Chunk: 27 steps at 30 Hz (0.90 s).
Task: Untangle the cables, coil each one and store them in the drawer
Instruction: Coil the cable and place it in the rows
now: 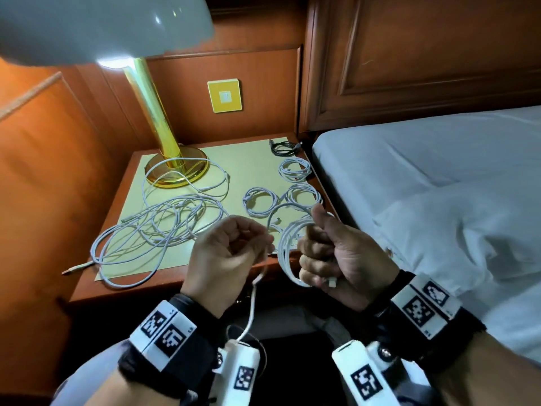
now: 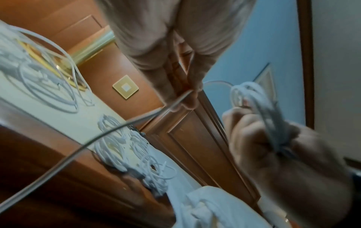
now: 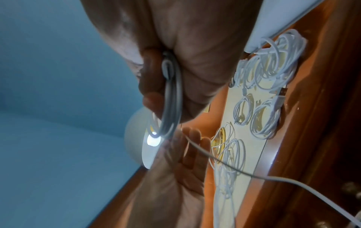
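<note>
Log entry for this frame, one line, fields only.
step: coiling white cable | right hand: grips coil | left hand: pinches loose end | nightstand: coiled cables right, tangle left | drawer: not visible

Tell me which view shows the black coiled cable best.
The head view: the black coiled cable lies whole and unobstructed at the nightstand's far right corner, beyond the white coils. The left wrist view shows at most a dark blurred trace behind white coils; the right wrist view shows no clear sign.

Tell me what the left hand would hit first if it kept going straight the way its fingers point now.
The left hand, pinching the cable's loose end, has its fingers curled toward the right hand. Going straight on, it would probably first meet the coil held there, though depth is hard to judge.
</note>
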Each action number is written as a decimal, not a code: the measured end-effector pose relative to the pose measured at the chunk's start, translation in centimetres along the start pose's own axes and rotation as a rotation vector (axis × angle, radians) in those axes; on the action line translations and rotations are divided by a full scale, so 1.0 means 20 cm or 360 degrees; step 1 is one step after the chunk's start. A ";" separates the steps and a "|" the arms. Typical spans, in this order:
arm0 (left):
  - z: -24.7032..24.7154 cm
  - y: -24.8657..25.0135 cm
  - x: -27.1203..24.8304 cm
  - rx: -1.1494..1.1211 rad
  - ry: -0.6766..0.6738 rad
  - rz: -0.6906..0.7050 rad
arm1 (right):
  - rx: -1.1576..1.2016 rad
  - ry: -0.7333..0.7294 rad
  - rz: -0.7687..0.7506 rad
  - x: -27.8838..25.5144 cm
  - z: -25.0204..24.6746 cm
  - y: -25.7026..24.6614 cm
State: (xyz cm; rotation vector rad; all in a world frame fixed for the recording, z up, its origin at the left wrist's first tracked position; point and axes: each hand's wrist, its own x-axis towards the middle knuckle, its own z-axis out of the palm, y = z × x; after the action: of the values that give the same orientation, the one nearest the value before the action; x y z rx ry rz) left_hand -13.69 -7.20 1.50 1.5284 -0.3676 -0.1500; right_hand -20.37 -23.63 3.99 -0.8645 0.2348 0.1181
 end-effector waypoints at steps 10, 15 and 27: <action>0.02 0.01 -0.03 -0.0304 0.0085 -0.0401 | -0.0230 0.0243 -0.0129 0.06 0.03 0.13; 0.02 0.00 -0.04 -0.0409 -0.0065 -0.0507 | -0.0326 0.0320 -0.0191 0.08 0.04 0.16; 0.05 0.03 -0.04 -0.0150 -0.0315 -0.0532 | -0.0720 0.0524 -0.0353 0.13 -0.02 0.18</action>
State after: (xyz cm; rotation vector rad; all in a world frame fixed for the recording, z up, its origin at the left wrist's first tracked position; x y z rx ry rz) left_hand -14.83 -7.94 1.98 1.4765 -0.2546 -0.5764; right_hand -18.62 -21.62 0.53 -1.3550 0.4274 -0.1879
